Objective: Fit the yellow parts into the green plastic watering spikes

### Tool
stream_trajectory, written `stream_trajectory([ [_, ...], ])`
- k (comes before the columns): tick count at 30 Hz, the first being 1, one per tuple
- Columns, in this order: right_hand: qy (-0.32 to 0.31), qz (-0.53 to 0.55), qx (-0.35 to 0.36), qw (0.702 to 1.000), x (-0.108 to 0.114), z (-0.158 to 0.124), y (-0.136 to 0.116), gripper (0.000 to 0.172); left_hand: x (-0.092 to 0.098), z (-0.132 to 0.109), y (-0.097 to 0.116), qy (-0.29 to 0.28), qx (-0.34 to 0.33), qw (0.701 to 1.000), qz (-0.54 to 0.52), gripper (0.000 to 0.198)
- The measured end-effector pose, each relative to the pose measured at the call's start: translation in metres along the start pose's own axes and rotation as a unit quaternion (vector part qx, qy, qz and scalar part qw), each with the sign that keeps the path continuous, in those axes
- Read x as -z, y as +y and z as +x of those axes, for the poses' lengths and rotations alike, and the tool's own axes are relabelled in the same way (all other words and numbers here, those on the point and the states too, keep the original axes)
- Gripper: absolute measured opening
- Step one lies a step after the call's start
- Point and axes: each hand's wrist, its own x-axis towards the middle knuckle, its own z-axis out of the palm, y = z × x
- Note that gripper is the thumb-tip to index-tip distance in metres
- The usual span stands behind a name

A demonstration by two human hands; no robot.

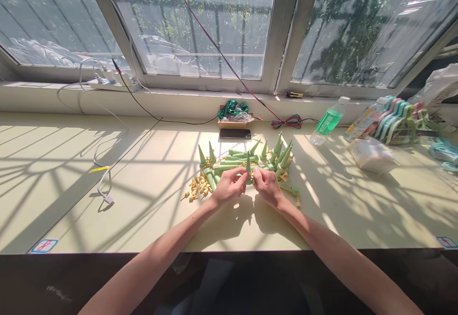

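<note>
My left hand (231, 185) is closed around the base of a pointed green plastic cone (248, 162), which stands upright between thumb and fingers. Close beside it, my right hand (267, 187) is pinched at the cone's lower right side; whatever its fingertips hold is hidden. Behind both hands lies a pile of green plastic tubes (234, 160). More green cones (284, 161) stand at the pile's right, and a couple rise at its left. Small yellow plastic pegs (197, 189) are heaped left of my left hand. One green tube (289, 189) lies just right of my right hand.
Behind the pile are a dark phone (235, 134) and a small cardboard box (234, 125) with green material. A bottle of green liquid (328, 121), a white packet (372, 155) and coloured hangers (397, 119) stand right. A white cable (103, 183) crosses the table's left; windows line the back.
</note>
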Motion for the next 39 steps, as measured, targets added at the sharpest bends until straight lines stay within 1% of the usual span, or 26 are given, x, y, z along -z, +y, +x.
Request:
stream_trajectory([
  [6, -0.012, -0.082, 0.065, 0.994, 0.0064, -0.0008, -0.0079, 0.041, 0.0043, 0.0032, 0.0047, -0.048, 0.063, 0.990, -0.116, 0.044],
  [11, -0.014, -0.099, 0.100, 0.990, 0.0076, -0.0022, -0.0082, 0.040, 0.0060, 0.0036, 0.0050, -0.070, 0.095, 0.979, -0.169, 0.044],
  [16, -0.020, -0.107, 0.116, 0.987, 0.0083, -0.0028, -0.0078, 0.038, 0.0056, 0.0040, 0.0047, -0.075, 0.103, 0.975, -0.180, 0.043],
  [23, -0.024, -0.121, 0.120, 0.985, 0.0095, -0.0035, -0.0076, 0.037, 0.0052, 0.0041, 0.0046, -0.075, 0.113, 0.973, -0.187, 0.043],
  [27, -0.024, -0.106, 0.115, 0.987, 0.0089, -0.0031, -0.0085, 0.037, 0.0027, 0.0042, 0.0041, -0.055, 0.108, 0.970, -0.210, 0.041],
  [32, -0.003, -0.107, 0.108, 0.988, 0.0064, -0.0021, -0.0100, 0.037, 0.0009, 0.0048, 0.0034, -0.032, 0.108, 0.972, -0.207, 0.046],
  [35, 0.003, -0.114, 0.105, 0.988, 0.0055, -0.0025, -0.0096, 0.035, 0.0014, 0.0049, 0.0035, -0.042, 0.108, 0.975, -0.190, 0.048],
  [39, -0.019, -0.119, 0.106, 0.987, 0.0049, -0.0045, -0.0053, 0.030, 0.0026, 0.0037, 0.0032, -0.072, 0.103, 0.977, -0.174, 0.045],
])
